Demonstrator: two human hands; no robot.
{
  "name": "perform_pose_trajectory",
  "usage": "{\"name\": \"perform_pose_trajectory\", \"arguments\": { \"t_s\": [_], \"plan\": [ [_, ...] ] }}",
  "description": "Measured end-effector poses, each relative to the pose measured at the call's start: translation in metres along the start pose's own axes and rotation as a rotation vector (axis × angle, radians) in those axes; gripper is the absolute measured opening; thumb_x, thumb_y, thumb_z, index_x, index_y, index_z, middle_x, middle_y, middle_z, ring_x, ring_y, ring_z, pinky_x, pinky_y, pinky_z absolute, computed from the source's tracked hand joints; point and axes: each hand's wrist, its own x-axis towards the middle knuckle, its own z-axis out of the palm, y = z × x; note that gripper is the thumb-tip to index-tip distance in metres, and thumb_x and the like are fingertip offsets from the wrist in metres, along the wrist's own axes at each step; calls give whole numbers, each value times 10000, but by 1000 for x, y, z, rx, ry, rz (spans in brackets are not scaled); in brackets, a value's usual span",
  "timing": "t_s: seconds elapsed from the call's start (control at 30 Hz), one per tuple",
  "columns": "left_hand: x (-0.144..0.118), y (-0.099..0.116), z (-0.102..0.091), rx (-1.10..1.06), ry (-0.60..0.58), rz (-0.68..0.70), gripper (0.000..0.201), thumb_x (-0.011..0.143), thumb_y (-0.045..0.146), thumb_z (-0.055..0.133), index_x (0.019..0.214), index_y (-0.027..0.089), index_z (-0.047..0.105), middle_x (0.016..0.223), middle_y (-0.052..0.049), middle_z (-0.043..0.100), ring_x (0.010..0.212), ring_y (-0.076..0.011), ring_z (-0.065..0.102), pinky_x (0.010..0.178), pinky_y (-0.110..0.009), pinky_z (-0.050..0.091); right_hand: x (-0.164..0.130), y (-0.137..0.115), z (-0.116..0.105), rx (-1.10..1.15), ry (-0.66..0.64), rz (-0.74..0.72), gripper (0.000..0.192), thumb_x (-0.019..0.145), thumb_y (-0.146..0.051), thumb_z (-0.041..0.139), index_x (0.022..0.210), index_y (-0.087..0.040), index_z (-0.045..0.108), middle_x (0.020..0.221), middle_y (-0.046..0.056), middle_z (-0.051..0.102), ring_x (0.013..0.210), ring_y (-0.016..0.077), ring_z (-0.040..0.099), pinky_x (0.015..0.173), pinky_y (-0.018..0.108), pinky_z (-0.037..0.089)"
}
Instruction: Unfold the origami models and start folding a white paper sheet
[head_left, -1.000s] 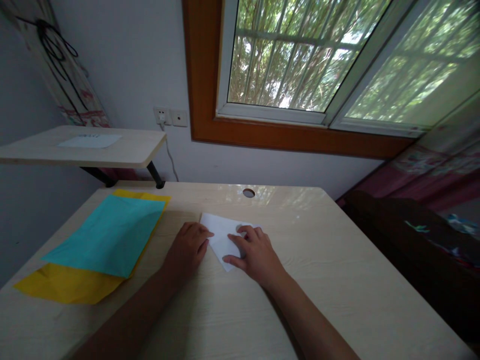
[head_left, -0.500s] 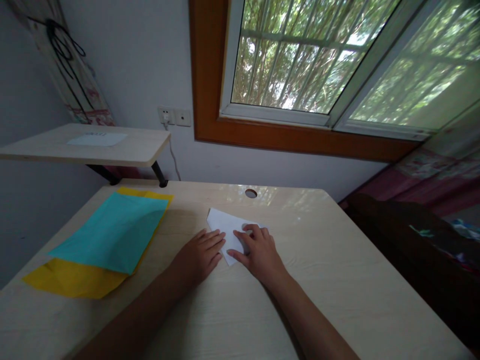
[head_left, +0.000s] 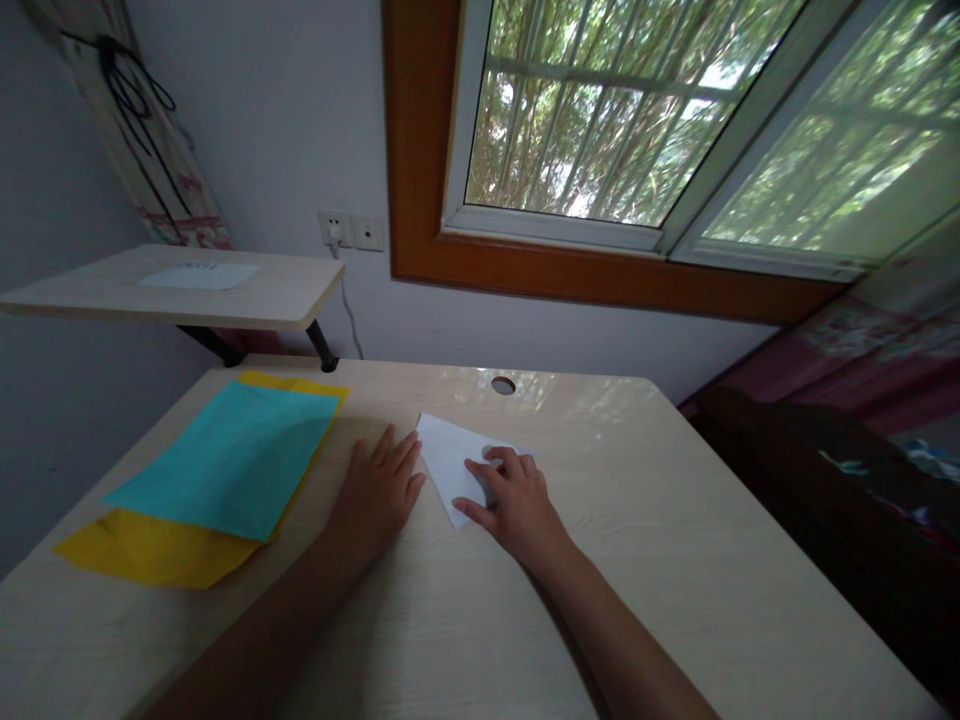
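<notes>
Pale wood desk [head_left: 675, 560] under the window [head_left: 600, 120]: folded white paper [head_left: 450, 462] near the far edge by the cable hole [head_left: 503, 384], right hand [head_left: 517, 505] flat on it with fingers spread, clamped on nothing; left hand [head_left: 379, 490] open, palm down just beside the paper's left edge. Best pinned with the right while creasing outward along the fold. Teal sheet [head_left: 232, 460] over yellow sheet [head_left: 150, 550] fills the left edge; bare desk toward the right and near edges.

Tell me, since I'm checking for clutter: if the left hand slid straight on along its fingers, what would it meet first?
Probably nothing soon: the left hand points up the bare table, passing beside the white paper toward the far edge; depth is unclear.
</notes>
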Motion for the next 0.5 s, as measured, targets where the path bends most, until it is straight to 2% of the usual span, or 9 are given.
{"name": "perform_pose_trajectory", "arguments": {
  "t_s": [0.17,0.33,0.43,0.5],
  "plan": [
    [-1,-3,5,57,51,-65,458,997,367,473,1431,227,506,1552,-113,457,1480,-391,305,1141,-658,285,1,-4,-2,17,-32,-15,612,796,-597,752,1318,-297,641,1318,142,553,1085,329,526,880,496,487],
    [1,-7,5,101,89,-118,588,994,400,475,1505,121,387,1600,-172,359,1512,-381,231,1172,-598,309,1,-5,-2,49,-42,-77,621,793,-605,750,1330,-314,638,1328,135,557,1111,322,532,927,496,487],
    [3,-9,0,79,167,-65,629,972,356,530,1515,95,351,1591,-197,355,1522,-386,195,1190,-595,296,1,-6,-3,88,-55,-129,617,808,-588,743,1351,-318,625,1337,130,562,1129,320,536,949,498,491],
    [5,-7,-4,48,204,16,596,955,294,553,1493,101,385,1566,-194,384,1520,-380,197,1201,-599,282,2,-6,-4,124,-64,-162,595,822,-566,739,1349,-314,630,1337,131,571,1126,316,547,963,504,494]
  ]
}}
